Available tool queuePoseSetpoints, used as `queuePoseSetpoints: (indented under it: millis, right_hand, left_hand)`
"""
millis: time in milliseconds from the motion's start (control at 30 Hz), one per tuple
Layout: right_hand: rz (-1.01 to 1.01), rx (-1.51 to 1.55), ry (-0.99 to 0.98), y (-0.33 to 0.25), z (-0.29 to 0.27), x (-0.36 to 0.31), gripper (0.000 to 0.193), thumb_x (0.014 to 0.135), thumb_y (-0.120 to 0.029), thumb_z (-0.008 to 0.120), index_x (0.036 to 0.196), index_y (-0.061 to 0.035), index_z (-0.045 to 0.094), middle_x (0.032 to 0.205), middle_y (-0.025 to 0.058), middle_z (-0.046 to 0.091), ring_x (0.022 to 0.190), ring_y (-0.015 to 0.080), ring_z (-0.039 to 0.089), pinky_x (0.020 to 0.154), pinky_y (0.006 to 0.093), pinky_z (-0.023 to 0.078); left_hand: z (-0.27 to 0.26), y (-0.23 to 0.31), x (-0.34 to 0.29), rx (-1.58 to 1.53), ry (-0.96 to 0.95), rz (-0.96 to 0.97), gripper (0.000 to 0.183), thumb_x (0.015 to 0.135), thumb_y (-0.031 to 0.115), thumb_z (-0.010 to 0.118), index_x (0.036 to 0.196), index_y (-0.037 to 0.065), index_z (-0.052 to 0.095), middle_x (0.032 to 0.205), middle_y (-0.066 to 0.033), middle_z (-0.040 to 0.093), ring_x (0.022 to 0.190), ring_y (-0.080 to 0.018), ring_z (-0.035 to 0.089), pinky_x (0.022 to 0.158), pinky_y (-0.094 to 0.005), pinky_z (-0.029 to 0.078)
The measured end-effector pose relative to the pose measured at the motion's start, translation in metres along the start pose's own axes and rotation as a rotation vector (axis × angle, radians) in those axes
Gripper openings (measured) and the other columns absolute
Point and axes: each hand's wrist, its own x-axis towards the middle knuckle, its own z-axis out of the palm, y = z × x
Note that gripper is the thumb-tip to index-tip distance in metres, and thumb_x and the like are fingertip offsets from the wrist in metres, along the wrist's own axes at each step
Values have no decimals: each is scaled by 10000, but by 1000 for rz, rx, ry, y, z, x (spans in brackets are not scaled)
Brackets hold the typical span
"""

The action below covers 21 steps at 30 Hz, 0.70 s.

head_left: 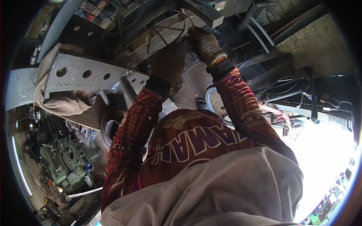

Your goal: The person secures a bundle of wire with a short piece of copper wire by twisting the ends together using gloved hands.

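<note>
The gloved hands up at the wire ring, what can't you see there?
Head view only:
- Left hand fingertips: curled away behind the glove's back.
- Right hand grip: hidden where both gloves meet.
- Wire ring: far side in shadow.
- Bicycle: washed out by glare.

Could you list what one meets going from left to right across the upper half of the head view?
Grey beam with round holes → left hand in a dark glove → right hand in a tan glove, on the wire ring → bicycle.
</note>
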Motion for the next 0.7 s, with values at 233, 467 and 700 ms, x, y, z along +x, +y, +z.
queuePoseSetpoints:
  millis: [233,467,700]
  right_hand:
    - [447,494,-66,-36,13,10,219,914,-151,678,1067,-4,622,970,139,677,894,251,702,754,371,600]
    - [358,656,87,-9,52,-4,170,953,-157,618,1049,-17,612,916,122,683,855,267,703,781,380,596]
    - [202,493,-17,0,22,6,236,1038,-221,553,1123,-4,594,986,148,682,887,267,714,803,364,604]
  left_hand:
    - [-38,-37,3,-71,-34,149,270,929,212,599,1183,150,671,885,-98,686,844,-315,678,722,-460,542]
    - [-39,-38,10,-1,0,204,238,921,230,616,1129,160,709,865,-90,681,819,-294,674,734,-440,542]
    - [-14,-25,13,87,168,157,202,906,256,633,1068,174,721,845,-65,640,822,-283,660,726,-434,542]
